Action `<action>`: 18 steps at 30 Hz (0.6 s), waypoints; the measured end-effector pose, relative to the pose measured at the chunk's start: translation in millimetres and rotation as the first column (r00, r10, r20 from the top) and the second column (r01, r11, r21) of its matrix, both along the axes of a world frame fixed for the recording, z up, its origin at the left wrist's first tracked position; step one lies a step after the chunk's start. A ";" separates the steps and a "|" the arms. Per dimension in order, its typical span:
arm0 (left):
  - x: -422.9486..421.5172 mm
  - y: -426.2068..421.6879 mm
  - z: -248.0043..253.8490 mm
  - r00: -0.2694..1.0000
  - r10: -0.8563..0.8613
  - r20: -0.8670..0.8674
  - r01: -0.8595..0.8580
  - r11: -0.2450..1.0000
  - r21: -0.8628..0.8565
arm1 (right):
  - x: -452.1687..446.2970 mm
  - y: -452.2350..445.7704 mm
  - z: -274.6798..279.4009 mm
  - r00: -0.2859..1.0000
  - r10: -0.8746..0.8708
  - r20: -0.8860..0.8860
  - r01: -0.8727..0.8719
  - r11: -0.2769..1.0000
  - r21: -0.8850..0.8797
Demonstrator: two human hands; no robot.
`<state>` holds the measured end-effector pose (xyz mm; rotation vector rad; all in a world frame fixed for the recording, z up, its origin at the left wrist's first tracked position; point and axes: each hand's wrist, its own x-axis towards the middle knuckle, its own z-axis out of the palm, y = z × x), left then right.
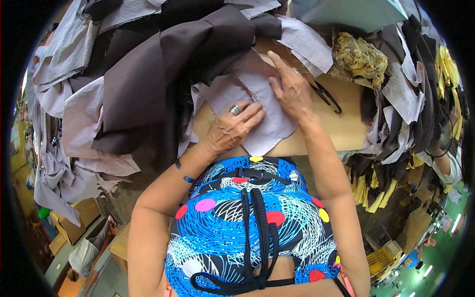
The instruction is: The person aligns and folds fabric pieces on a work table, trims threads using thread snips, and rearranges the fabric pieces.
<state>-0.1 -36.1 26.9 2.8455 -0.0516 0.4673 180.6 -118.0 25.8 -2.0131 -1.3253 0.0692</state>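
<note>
Pale lilac-grey cloth with a frayed edge lies on the brown board in front of me. My left hand rests on its left part with fingers curled and pressed together, gripping the cloth near a seam. My right hand lies on the cloth's upper right edge, fingers stretched out and apart, holding nothing. Just right of that hand is a black looped handle, perhaps of scissors; its other end is hidden. A large dark brown cloth is heaped to the left.
The brown board ends near my body. A yellowish fibrous bundle in clear wrap sits at the upper right. Lilac and dark cloth strips hang along the right side, with yellow strips below. Cardboard boxes stand lower left.
</note>
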 end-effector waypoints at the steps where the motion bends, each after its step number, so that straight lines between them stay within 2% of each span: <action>1: 2.8 2.6 0.9 1.000 0.006 -0.001 -0.006 1.000 0.027 | -1.2 3.1 0.7 0.999 0.010 0.034 -0.011 1.000 0.023; 5: 5.5 9.7 2.1 0.999 0.007 -0.032 -0.004 0.996 0.094 | 2.6 8.8 -14.1 0.998 0.027 0.058 -0.035 0.988 0.151; 11: 4.2 14.2 -2.2 0.999 -0.031 0.017 0.030 0.998 0.059 | 2.6 8.2 -11.7 0.999 0.042 0.012 -0.043 0.982 0.183; 14: 4.3 14.6 -0.9 0.999 -0.035 0.035 0.034 0.999 0.039 | -0.6 6.9 -3.6 0.998 -0.005 -0.063 0.014 0.989 0.145; 17: 3.0 14.4 -4.2 0.998 -0.009 0.058 0.009 1.000 0.014 | -0.9 5.5 10.4 0.988 0.028 -0.154 -0.049 0.990 -0.133; 18: 2.9 14.6 -5.5 0.998 0.002 0.068 -0.002 1.000 0.006 | 1.2 5.2 7.4 0.988 0.057 -0.146 -0.069 0.994 -0.082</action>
